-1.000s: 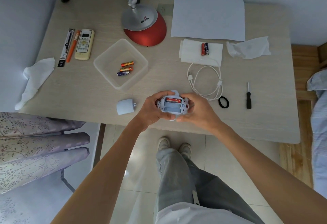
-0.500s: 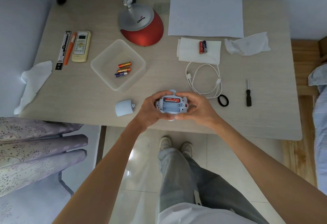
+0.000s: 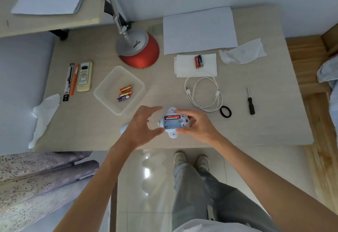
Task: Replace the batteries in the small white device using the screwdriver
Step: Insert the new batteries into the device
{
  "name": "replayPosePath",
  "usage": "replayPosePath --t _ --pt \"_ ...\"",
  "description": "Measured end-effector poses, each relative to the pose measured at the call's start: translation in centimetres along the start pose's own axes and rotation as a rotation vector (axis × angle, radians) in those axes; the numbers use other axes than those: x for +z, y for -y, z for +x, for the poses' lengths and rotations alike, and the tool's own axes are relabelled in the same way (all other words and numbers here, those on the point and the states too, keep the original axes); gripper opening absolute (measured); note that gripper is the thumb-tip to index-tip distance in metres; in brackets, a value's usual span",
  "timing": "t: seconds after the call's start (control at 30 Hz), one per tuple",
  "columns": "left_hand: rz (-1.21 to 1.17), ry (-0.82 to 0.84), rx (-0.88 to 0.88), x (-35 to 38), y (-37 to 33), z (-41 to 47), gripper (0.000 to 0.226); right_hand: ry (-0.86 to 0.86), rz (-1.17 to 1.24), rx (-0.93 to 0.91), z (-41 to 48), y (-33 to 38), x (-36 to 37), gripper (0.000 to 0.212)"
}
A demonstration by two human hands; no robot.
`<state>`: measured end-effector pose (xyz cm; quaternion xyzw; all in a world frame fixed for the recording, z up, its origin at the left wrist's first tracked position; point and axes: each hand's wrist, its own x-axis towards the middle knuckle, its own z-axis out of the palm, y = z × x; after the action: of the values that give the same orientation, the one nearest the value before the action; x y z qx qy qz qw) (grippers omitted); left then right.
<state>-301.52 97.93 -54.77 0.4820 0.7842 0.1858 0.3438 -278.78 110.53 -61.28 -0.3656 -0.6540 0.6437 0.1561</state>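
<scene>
A person's right hand (image 3: pixel 196 124) grips the small white device (image 3: pixel 172 122) above the table (image 3: pixel 265 122) edge — battery bay up, one battery (image 3: pixel 172 116) seated — while the left hand (image 3: pixel 144 125), fingers spread and empty, hovers just beside it; the screwdriver (image 3: pixel 250 101) lies well off to the right hand's far side.

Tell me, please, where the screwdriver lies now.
In the head view, the screwdriver lies untouched on the table, right of the black ring and white cable, beyond the right hand.
</scene>
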Motion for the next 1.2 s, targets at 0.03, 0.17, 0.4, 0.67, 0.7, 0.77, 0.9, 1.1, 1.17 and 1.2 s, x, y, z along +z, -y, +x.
replayPosePath --t 0.03,0.17,0.4,0.67,0.7,0.77,0.9,1.1,1.17,1.2 --pt "0.142 -0.010 0.055 -1.2 -0.5 0.0 0.084 0.002 0.010 0.007 0.0 -0.1 0.0 0.071" --pt "0.553 -0.098 0.209 -4.7 -4.4 1.6 0.087 0.004 0.024 0.022 -0.2 -0.2 0.2 0.071" --pt "0.819 -0.117 0.350 -5.3 -9.1 9.8 0.079 -0.042 -0.017 0.040 -0.8 0.2 0.9 0.069" --pt "0.911 -0.027 0.337 -1.7 -12.1 19.9 0.060 -0.076 -0.017 0.071 -0.8 -0.2 1.5 0.068" --pt "0.905 -0.013 0.340 -1.3 -12.5 20.7 0.058 -0.076 -0.019 0.076 -0.8 -0.2 1.6 0.068" --pt "0.892 0.012 0.345 -0.5 -13.1 22.1 0.054 -0.079 -0.019 0.084 -0.9 -0.3 1.7 0.068" --pt "0.859 0.043 0.378 0.8 -13.8 23.8 0.049 -0.080 -0.027 0.093 -0.8 -0.2 1.8 0.069" --pt "0.744 0.081 0.374 1.7 -13.4 25.3 0.051 -0.068 -0.039 0.099 -0.7 -0.4 1.9 0.074" --pt "0.706 0.066 0.357 1.9 -13.2 25.6 0.052 -0.068 -0.037 0.100 -0.7 -0.4 2.0 0.074" --pt "0.689 0.061 0.347 1.9 -13.1 25.7 0.051 -0.069 -0.038 0.101 -0.7 -0.4 2.0 0.074"
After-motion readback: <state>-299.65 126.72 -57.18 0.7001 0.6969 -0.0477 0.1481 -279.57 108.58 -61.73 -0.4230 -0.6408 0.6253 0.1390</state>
